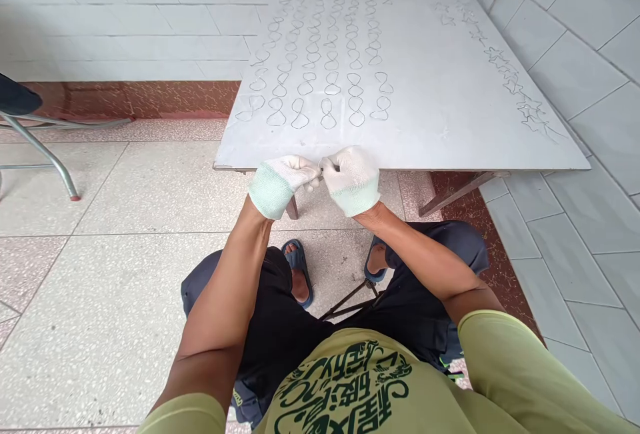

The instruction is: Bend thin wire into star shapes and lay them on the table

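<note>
My left hand (pixel 289 181) and my right hand (pixel 351 177) meet fingertip to fingertip at the front edge of the white table (pixel 430 134). Both wear white gloves with pale green cuffs. Thumb and fingers are pinched closed on each side around a thin wire (pixel 321 163), mostly hidden by the gloves. Just beyond the hands, on the tabletop, lie rows of thin wires bent into figure-eight shapes, the closest being one wire figure-eight (pixel 328 114) and another (pixel 357 113) beside it.
Along the table's right side runs a line of star-shaped wire pieces (pixel 510 77). Tiled walls (pixel 565 81) border the table at the back and right. A metal-legged stool (pixel 50 147) stands at the far left. Below the tabletop, a table leg (pixel 457 194) slants at the right.
</note>
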Tool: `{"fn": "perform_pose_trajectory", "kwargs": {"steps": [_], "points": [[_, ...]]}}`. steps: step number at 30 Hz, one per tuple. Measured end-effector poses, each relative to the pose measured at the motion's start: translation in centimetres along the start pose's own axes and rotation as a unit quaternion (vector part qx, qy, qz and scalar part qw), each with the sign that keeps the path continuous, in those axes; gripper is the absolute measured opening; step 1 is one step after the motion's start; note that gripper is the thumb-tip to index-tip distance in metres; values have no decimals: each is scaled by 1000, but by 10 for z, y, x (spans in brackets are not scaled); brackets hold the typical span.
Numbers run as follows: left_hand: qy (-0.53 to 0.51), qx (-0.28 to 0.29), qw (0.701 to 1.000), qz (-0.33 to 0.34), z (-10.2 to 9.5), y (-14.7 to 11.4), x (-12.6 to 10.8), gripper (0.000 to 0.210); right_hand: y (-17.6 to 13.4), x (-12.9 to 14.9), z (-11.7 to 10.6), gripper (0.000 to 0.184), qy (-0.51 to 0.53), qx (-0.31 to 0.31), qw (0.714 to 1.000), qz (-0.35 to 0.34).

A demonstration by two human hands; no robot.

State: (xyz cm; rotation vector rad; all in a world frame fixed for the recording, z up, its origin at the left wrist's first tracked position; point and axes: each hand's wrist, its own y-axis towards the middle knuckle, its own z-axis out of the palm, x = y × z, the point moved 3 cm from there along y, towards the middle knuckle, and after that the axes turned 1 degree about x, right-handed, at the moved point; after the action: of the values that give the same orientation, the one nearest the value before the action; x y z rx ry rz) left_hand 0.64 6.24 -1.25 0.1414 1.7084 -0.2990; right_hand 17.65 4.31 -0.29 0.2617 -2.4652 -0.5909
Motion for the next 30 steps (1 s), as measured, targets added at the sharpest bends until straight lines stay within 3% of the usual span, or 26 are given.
{"fn": "perform_pose_trajectory", "kwargs": {"steps": [6, 10, 14, 19, 25, 30], "points": [[15, -43, 999, -1, 11, -3, -3, 36, -3, -2, -1, 53, 59, -24, 997, 45], [35, -90, 994, 40, 18, -7, -10, 33, -5, -4, -2, 52, 81, -22, 995, 51], [34, -86, 994, 62, 21, -5, -14, 29, -7, -6, 2, 50, 68, -32, 996, 52], [26, -78, 996, 42, 17, -1, -9, 24, -8, -9, 10, 50, 70, -42, 994, 68], [12, -100, 993, 56, 10, 0, -5, 18, -6, -6, 0, 44, 118, 12, 993, 22], [6, -82, 994, 70, 8, 2, -5, 21, -4, -7, -8, 45, 113, 52, 992, -13]]}}
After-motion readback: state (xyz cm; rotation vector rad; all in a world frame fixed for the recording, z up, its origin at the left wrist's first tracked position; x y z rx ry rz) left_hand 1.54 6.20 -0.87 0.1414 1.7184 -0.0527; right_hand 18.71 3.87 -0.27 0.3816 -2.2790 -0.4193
